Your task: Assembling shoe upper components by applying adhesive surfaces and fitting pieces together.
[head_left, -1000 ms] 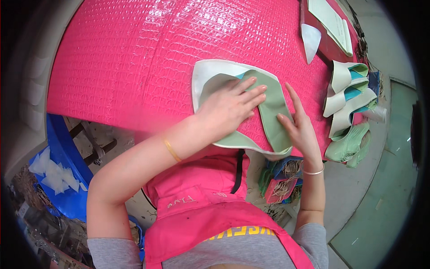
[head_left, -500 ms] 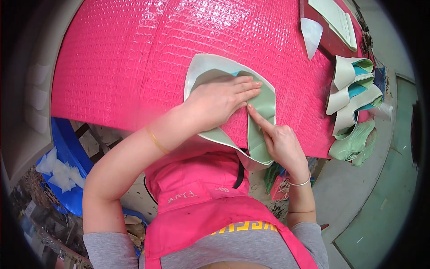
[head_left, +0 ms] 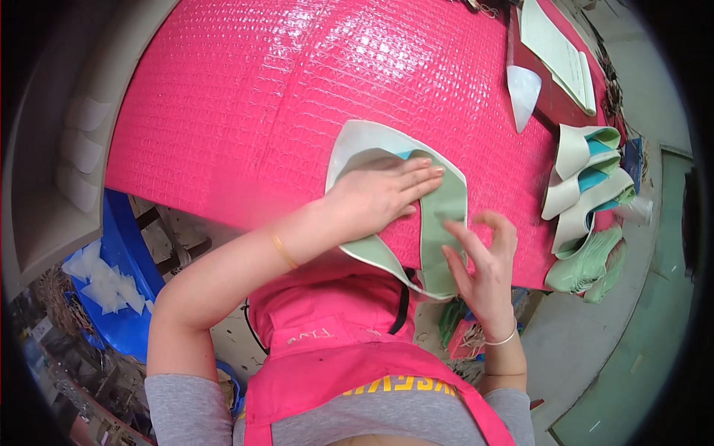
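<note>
A shoe upper (head_left: pixel 443 197), white outside with a pale green lining and a blue patch near its toe, lies spread near the table's front edge. Across its middle my left hand (head_left: pixel 381 195) rests flat, fingers stretched out and pointing right. That hand hides part of the lining. My right hand (head_left: pixel 487 264) is beside the right-hand leg of the upper, its fingers bent and apart, with nothing seen in them. The index fingertip is blurred over the green lining, and I cannot tell whether it touches.
Pink quilted plastic covers the table (head_left: pixel 245 97). Stacked shoe uppers (head_left: pixel 569 175) and a green bundle (head_left: pixel 584 260) sit at its right edge. A pale pointed piece (head_left: pixel 524 93) lies near a notepad (head_left: pixel 554 48). A blue bin (head_left: pixel 126 327) with translucent scraps stands below left.
My right hand has drawn back from the lining, its index finger no longer pressed along it, and its fingers have spread. My left hand stays flat on the shoe upper. The whole view has shifted slightly.
</note>
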{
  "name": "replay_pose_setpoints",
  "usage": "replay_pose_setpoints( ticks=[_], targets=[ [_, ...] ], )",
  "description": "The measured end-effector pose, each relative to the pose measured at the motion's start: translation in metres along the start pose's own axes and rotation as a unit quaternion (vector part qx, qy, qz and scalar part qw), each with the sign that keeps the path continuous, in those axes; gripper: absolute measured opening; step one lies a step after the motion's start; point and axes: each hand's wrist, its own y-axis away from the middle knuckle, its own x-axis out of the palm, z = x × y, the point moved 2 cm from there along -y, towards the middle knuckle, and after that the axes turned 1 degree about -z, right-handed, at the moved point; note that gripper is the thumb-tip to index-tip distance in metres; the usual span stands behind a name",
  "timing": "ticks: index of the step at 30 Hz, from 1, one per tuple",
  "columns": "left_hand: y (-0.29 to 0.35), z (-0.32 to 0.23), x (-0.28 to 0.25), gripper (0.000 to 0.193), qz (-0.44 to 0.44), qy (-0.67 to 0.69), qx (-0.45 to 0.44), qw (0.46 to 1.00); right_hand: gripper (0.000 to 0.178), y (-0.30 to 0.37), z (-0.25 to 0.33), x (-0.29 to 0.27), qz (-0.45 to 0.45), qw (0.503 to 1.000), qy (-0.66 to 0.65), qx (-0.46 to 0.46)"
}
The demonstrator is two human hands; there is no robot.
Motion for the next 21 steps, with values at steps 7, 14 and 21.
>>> replay_pose_setpoints(
  ticks=[7, 14, 21],
  targets=[
    [0.021, 0.013, -0.022, 0.047, -0.099, -0.085, -0.113, 0.985, 0.059, -0.048, -0.006, 0.020, 0.032, 0.990, 0.050, -0.132],
    [-0.022, 0.051, -0.053, 0.038, -0.200, -0.309, -0.149, 0.918, 0.042, -0.117, -0.031, 0.008, -0.012, 0.970, -0.093, -0.226],
    [-0.012, -0.110, 0.017, 0.024, -0.011, -0.083, -0.038, 0.996, 0.052, -0.147, -0.006, -0.014, 0.133, 0.938, -0.249, -0.200]
  ],
)
